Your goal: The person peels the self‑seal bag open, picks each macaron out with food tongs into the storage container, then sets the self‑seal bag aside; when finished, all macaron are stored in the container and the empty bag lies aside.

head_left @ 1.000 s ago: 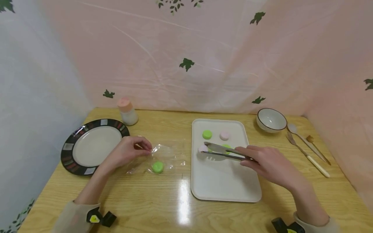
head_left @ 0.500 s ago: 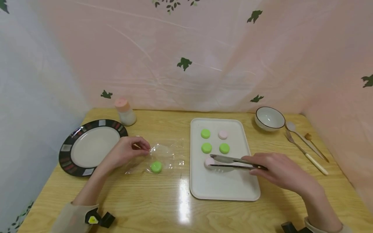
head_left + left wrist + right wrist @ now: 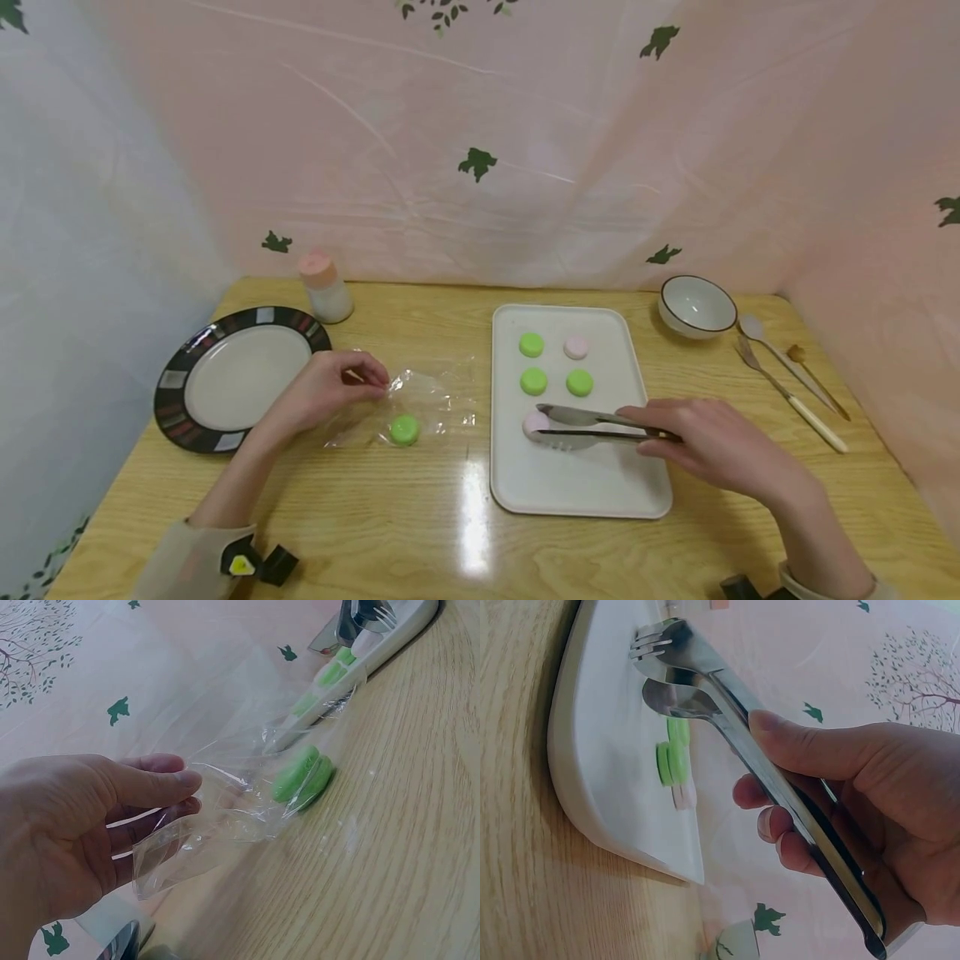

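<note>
My left hand [image 3: 333, 387] pinches the edge of a clear plastic bag [image 3: 225, 802] between thumb and fingertips. Inside the bag, low against the wooden table, lies a green macaron [image 3: 404, 430]. My right hand [image 3: 712, 437] grips metal tongs [image 3: 592, 417], one end forked. At their tips, over the white tray [image 3: 577, 492], is a pink macaron [image 3: 535, 425]; the frames do not show clearly whether the tips clasp it. Farther back on the tray sit a second pink macaron [image 3: 576, 347] and several green macarons [image 3: 579, 382].
A dark-rimmed plate [image 3: 247, 379] lies left of my left hand. Behind it stands a pink-capped jar [image 3: 327, 290]. At the back right are a bowl [image 3: 697, 307], a fork [image 3: 795, 404], a spoon [image 3: 783, 358] and a small brown-tipped utensil [image 3: 817, 379].
The tongs and the pink macaron at their tips have moved toward the tray's front, uncovering the green macarons behind. My left hand and the bag have hardly moved.
</note>
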### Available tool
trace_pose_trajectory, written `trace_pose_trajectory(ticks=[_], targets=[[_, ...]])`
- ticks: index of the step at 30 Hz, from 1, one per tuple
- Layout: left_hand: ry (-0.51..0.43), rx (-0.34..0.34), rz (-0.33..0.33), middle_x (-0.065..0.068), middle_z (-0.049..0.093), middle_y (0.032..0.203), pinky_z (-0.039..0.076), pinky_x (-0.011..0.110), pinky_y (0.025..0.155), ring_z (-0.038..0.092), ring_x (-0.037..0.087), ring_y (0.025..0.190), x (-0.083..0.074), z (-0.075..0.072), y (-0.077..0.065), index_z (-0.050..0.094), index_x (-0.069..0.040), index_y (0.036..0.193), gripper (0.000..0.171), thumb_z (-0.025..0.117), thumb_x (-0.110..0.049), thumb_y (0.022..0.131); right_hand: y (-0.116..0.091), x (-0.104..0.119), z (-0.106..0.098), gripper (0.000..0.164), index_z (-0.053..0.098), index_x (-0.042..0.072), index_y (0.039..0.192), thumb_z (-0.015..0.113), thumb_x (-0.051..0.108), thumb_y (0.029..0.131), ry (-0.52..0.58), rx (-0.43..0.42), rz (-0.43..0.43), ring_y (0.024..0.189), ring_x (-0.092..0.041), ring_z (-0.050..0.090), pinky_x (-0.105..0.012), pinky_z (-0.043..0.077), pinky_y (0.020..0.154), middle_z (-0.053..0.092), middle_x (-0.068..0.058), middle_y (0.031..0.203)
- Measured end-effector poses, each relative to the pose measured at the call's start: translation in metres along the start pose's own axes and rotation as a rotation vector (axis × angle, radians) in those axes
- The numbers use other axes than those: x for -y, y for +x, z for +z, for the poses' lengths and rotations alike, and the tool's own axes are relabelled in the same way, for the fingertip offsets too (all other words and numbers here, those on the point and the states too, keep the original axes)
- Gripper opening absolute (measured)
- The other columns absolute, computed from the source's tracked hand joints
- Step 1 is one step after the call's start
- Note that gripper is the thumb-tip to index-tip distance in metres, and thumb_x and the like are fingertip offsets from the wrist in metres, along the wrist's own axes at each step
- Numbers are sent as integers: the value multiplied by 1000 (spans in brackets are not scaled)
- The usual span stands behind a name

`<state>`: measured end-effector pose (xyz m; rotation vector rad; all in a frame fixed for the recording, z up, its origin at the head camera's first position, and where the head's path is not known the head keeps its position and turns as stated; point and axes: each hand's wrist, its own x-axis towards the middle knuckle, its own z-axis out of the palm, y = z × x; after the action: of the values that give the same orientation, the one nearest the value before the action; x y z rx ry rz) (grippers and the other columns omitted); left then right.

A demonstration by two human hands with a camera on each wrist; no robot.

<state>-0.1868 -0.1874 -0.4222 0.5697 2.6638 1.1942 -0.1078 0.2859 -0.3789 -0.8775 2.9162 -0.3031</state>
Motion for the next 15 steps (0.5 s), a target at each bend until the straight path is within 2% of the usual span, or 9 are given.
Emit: trace_pose_trajectory(ticks=[8,15], targets=[[0,4,-5,-7,68,87,53,27,76,63,11,84,-1,0,0,69,-21,90,10,73,-16,82,1,0,-1,37,63,28,121,67,36,86,-5,14,9,68,6,47,-17,41,60,64,20,96],[-1,2,0,-8,68,87,53,26,76,63,11,83,-1,0,0,69,-21,90,10,73,-17,82,1,1,-1,37,63,28,122,66,36,86,-7,26,20,68,6,46,-17,41,60,65,19,97]])
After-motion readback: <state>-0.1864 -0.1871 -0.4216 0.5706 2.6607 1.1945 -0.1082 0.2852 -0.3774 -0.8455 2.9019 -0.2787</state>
